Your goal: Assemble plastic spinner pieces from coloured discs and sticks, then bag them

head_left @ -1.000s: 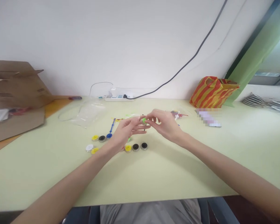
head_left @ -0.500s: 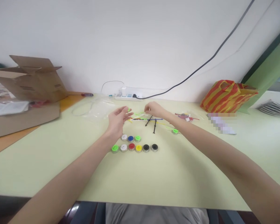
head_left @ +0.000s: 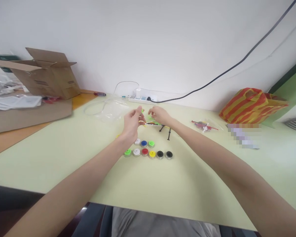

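Observation:
My left hand [head_left: 132, 125] is raised over the table, with thumb and fingers closed on a small green plastic piece [head_left: 142, 110]. Just to its right, my right hand [head_left: 160, 115] has its fingers pinched together; what they hold, if anything, is hidden. Thin coloured plastic sticks lie under and between the hands, among them a black stick [head_left: 169, 134] and a white stick [head_left: 150, 122]. Nearer to me are rows of small round discs with coloured tops, including a blue disc [head_left: 144, 143], a red disc [head_left: 144, 151] and a yellow disc [head_left: 152, 154]. My left wrist partly covers the row ends.
Clear plastic bags [head_left: 113, 110] lie left of my hands, and a bag of red and white parts [head_left: 204, 125] to the right. A power strip [head_left: 143, 99] stands by the wall. An open cardboard box [head_left: 51, 77] and a striped bag [head_left: 251, 105] flank the table.
My hands have come closer together, the left still holding the green piece. The camera view has turned a little to the left.

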### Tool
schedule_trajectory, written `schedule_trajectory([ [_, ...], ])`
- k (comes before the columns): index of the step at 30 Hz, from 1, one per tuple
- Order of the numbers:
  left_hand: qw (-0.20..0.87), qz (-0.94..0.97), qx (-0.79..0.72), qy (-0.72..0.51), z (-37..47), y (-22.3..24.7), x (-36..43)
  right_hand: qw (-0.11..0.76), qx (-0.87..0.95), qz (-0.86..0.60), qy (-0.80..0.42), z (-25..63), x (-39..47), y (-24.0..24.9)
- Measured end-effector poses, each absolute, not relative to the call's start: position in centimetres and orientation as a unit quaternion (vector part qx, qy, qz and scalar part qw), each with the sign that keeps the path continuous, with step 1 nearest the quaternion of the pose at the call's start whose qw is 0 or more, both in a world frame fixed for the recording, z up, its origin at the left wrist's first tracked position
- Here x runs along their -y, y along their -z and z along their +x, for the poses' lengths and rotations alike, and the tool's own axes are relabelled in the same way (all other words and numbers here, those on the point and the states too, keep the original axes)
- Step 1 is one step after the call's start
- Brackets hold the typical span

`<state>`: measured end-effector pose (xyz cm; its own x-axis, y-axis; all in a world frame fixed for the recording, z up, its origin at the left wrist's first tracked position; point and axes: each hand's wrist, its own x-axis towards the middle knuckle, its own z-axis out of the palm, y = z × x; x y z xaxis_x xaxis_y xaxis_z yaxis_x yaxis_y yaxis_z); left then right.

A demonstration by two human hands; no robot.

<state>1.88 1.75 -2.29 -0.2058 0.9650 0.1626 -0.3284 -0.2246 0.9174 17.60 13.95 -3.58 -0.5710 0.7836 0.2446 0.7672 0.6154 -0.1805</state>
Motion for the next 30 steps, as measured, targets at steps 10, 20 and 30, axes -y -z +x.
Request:
schedule_trajectory([
  [10, 0.482, 0.421, -0.401, -0.656, 2.3, 2.4, -1.3, 0.177, 0.856, -0.484, -0.049, 20.3, -14.4, 4.7],
  [20, 0.511, 0.486, -0.392, -0.591, 2.7, 2.1, -0.3, 0.357, 0.797, -0.466, -0.142, 22.2, -10.3, 0.1],
  [30, 0.491, 0.665, -0.332, -0.455, 5.9, 0.8, 3.2, 0.545, 0.505, -0.389, -0.545, 26.4, 7.2, 1.7],
])
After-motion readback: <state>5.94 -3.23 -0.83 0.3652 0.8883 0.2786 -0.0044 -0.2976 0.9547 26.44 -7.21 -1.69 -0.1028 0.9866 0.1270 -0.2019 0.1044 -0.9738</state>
